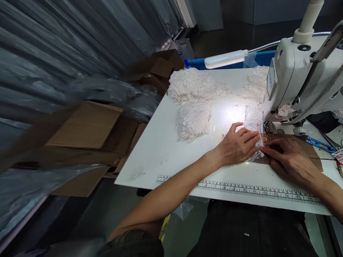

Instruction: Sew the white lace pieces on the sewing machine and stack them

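Observation:
A strip of white lace point(255, 154) lies on the sewing machine point(285, 76) bed, under the needle area. My left hand point(237, 144) rests flat on this lace just left of the presser foot point(264, 126), fingers stretched out and slightly apart. At the lace's right edge, my right hand point(291, 159) has its index finger reaching to the fabric and the other fingers bent. Its thumb is mostly hidden beneath, and the lace edge seems pinched there. The fingertips of both hands nearly meet in front of the presser foot.
Piles of white lace point(195, 84) sit on the white table point(160, 157), with more lace point(254, 85) behind the needle. Blue thread snips point(320, 144) lie right of my right hand. A lamp point(226, 59) hangs over the back edge. Cardboard boxes point(85, 123) stand left.

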Action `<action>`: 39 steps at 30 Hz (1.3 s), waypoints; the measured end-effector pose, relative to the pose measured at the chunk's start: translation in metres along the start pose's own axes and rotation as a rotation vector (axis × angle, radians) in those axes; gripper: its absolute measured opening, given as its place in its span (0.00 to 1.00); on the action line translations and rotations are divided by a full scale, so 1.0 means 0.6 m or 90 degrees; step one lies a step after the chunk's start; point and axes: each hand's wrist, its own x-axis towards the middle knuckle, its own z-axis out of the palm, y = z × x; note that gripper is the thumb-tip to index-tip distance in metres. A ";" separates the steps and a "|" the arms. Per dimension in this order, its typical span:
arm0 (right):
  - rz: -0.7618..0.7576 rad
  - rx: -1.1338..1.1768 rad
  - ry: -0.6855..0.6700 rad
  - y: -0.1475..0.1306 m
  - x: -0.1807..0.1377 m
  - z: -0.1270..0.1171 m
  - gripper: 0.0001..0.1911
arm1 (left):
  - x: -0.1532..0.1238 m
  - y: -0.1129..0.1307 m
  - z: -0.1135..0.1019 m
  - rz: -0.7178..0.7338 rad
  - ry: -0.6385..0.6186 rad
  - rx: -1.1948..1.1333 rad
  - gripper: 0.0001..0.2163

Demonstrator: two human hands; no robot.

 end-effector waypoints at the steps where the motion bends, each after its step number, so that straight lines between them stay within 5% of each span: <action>1: -0.003 0.000 0.001 0.000 0.000 0.000 0.18 | 0.001 0.000 -0.001 0.001 -0.004 0.002 0.12; 8: 0.018 0.014 -0.003 0.002 -0.004 0.004 0.18 | 0.003 -0.003 -0.012 -0.022 0.075 0.021 0.10; 39: 0.016 -0.038 -0.007 -0.006 0.004 0.000 0.19 | 0.019 -0.006 -0.008 0.050 -0.110 0.067 0.15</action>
